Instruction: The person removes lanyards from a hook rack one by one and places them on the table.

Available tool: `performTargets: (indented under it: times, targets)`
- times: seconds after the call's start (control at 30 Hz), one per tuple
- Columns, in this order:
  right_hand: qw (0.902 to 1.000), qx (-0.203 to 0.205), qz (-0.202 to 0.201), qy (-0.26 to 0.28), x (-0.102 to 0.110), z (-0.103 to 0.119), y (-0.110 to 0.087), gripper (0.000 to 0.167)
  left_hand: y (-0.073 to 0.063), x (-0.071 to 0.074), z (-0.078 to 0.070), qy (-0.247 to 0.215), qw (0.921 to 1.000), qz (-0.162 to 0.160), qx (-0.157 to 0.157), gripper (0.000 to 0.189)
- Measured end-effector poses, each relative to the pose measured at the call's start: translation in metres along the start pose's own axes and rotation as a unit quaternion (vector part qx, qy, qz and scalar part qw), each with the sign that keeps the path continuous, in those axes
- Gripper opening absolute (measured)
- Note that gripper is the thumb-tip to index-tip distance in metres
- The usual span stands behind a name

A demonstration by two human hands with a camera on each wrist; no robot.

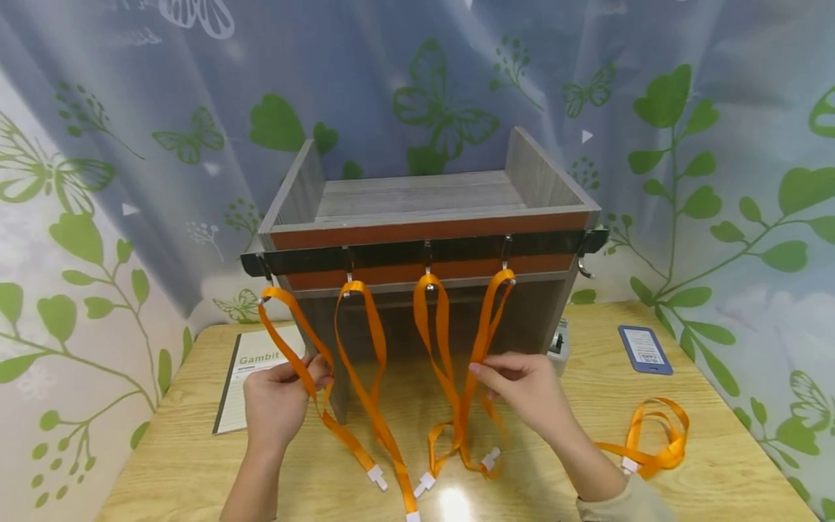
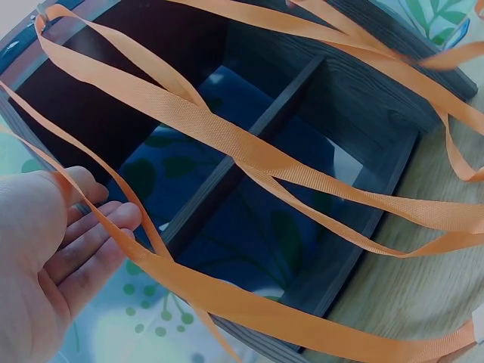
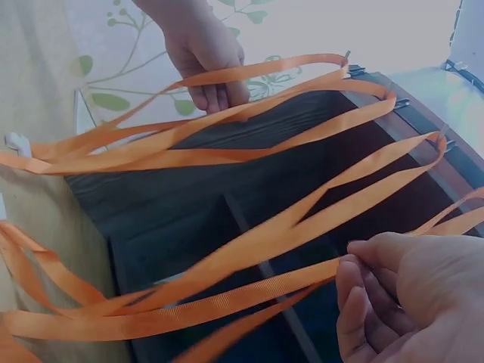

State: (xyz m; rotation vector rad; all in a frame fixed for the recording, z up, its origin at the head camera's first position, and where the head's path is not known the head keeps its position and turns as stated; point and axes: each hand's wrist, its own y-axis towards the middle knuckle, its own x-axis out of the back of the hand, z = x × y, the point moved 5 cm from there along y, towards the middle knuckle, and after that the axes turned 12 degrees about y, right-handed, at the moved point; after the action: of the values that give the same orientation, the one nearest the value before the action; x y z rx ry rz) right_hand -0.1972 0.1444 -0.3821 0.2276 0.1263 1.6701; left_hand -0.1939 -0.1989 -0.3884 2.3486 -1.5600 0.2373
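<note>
At five o'clock off the rail [image 1: 391, 255], my right hand [image 1: 525, 388] pinches an orange lanyard [image 1: 485, 319], likely light, limp, best held mid-strap, while my relaxed left hand [image 1: 279, 404] touches another lanyard [image 1: 346, 436] at eight.

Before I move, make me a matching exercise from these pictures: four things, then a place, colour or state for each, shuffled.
Column one
1. Right hand
2. Pad marked Gambit
3. Rightmost hook
4. Card holder

Column two
A. Blue
B. Bare, no strap on it
C. Pinching an orange strap
D. On the left side of the table

Pairs: 1-C, 2-D, 3-B, 4-A
</note>
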Motion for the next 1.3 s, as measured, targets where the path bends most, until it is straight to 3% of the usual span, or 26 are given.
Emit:
performTargets:
  times: [0.43,0.67,0.87,1.03,1.3]
  targets:
    - [0.9950,0.097,-0.010,-0.021,0.036,0.059,0.001,0.014,0.001,0.001,0.000,0.009,0.9999,-0.007,-0.002,0.024]
    - [0.9984,0.038,-0.002,-0.043,0.049,0.081,-0.004,0.022,0.001,-0.001,0.000,0.006,0.9999,-0.002,-0.008,0.024]
    - [0.9973,0.034,0.000,-0.066,0.062,0.093,-0.006,0.023,0.000,0.003,0.002,0.015,0.9999,-0.006,-0.004,0.023]
    - [0.9971,0.030,-0.013,-0.069,0.073,0.093,-0.013,0.023,0.000,0.003,0.003,0.011,0.9999,-0.003,-0.007,0.022]
    - [0.9910,-0.012,-0.040,-0.127,0.087,0.079,-0.027,0.021,0.001,-0.001,0.005,-0.013,0.9999,-0.010,0.000,0.027]
